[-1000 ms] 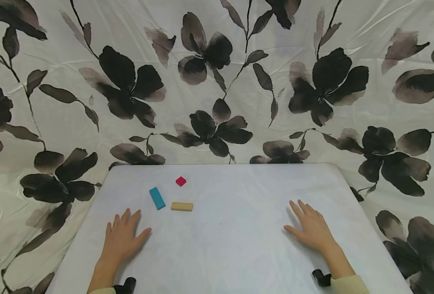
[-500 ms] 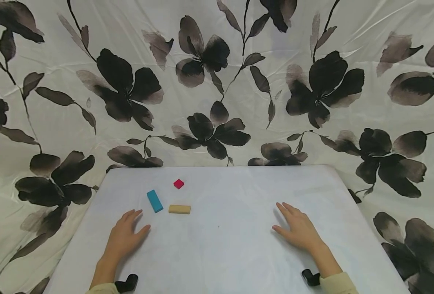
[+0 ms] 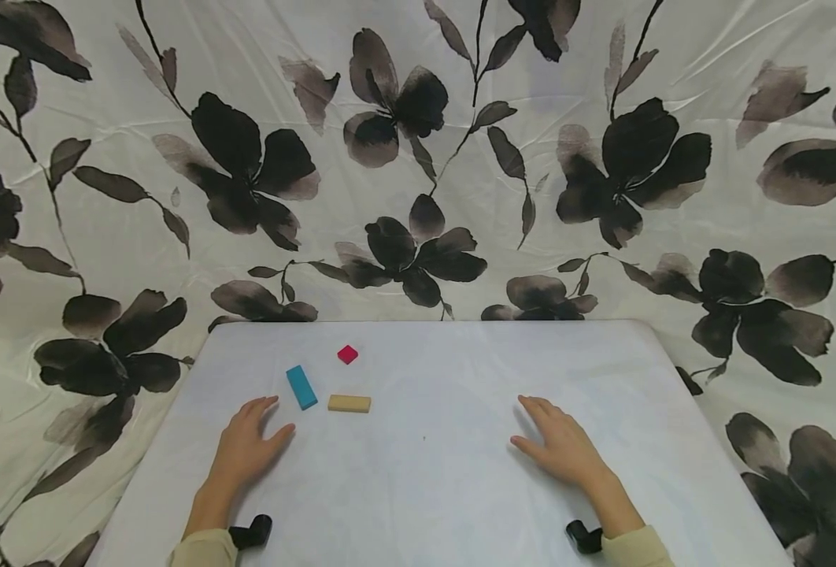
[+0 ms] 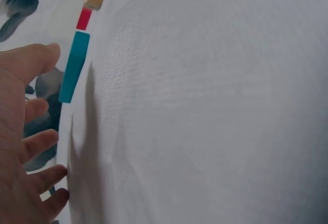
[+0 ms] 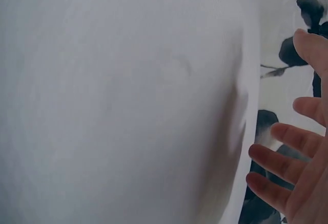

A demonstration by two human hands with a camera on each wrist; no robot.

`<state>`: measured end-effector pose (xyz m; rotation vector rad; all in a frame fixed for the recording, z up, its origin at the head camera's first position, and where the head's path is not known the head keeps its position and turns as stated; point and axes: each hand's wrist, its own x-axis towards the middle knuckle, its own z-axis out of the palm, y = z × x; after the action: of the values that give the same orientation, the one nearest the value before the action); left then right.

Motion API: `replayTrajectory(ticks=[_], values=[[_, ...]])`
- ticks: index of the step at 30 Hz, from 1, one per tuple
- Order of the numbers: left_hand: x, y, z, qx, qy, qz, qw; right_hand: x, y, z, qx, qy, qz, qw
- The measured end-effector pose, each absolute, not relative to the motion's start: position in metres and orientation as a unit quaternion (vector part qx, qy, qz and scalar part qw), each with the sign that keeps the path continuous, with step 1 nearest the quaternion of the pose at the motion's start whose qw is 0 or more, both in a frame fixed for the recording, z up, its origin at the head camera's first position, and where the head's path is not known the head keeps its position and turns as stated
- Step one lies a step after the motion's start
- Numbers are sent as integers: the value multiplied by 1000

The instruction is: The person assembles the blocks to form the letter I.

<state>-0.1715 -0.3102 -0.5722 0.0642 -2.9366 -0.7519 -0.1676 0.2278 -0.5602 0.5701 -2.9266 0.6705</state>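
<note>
My left hand [image 3: 245, 445] is over the left part of the table, fingers spread and thumb apart, holding nothing. Just beyond its fingertips lies a blue block [image 3: 301, 387], flat and rectangular, which also shows in the left wrist view [image 4: 75, 66]. To the right of that is a tan rectangular block [image 3: 349, 404]. Farther back sits a small red block [image 3: 348, 355], turned cornerwise. My right hand [image 3: 561, 442] stands over the right half of the table with loosely extended fingers and nothing in them; no block shows in the right wrist view around this hand [image 5: 292, 152].
A white-covered table [image 3: 418, 504] spreads beneath both hands. Behind it hangs a pale cloth [image 3: 517, 220] printed with dark flowers. Each wrist wears a black camera, one on the left [image 3: 251, 533] and one on the right [image 3: 584, 538].
My right hand has moved left, toward the middle of the table. The left hand has shifted slightly forward and turned, its fingers closer together. The blocks lie where they were.
</note>
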Motion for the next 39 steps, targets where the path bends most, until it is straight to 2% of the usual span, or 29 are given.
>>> replayTrajectory(ticks=[8,20,39], values=[[-182,-312,-578,25,-965,-257,57,-168,216,-558,200,-952,228,46],[-190,-311,-579,35,-968,-243,51,-179,191,-552,207,-948,242,21],[-213,-318,-570,34,-962,-270,2,-191,159,-545,196,-934,298,-15]])
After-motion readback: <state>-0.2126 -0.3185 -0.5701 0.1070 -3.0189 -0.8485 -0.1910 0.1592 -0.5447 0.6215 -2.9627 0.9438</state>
